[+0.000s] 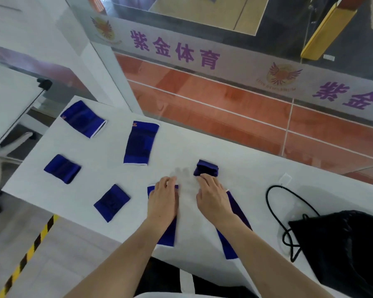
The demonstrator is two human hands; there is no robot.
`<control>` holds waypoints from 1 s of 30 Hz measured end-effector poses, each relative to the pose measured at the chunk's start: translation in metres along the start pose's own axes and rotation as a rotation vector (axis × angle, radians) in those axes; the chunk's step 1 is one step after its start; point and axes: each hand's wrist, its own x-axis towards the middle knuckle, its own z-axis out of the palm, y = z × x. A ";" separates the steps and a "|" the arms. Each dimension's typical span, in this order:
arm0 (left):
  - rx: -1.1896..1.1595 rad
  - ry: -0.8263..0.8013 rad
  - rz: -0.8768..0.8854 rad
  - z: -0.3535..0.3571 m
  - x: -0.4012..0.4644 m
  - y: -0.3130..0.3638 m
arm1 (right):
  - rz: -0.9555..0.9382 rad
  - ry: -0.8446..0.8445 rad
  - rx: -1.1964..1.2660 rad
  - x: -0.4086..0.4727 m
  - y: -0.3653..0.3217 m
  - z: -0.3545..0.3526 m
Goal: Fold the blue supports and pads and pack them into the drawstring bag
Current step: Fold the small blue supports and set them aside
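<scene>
Left hand point(163, 198) and right hand point(212, 195) lie open and flat, each pinning a blue support point(167, 235), likely smoothing it for folding; nothing gripped; black drawstring bag point(340, 246) waits near right; four blue pads lie far left.

We reach both bare forearms forward from the near edge, angled slightly toward each other. Our left hand point(163, 202) lies palm down, fingers together and pointing far. Our right hand point(212, 197) lies palm down just to its right, fingers extended and slightly spread. The two hands sit near one another without touching.
</scene>
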 end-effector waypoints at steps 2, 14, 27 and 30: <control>0.012 0.021 -0.043 -0.005 -0.009 -0.019 | -0.022 -0.009 -0.006 -0.001 -0.014 0.005; -0.010 0.015 -0.169 -0.056 -0.029 -0.192 | 0.002 -0.086 0.036 0.020 -0.177 0.095; -0.049 -0.193 -0.138 -0.063 -0.018 -0.283 | 0.207 -0.200 -0.021 0.035 -0.243 0.159; -0.054 -0.189 -0.147 -0.060 -0.013 -0.282 | 0.234 -0.234 -0.011 0.041 -0.242 0.164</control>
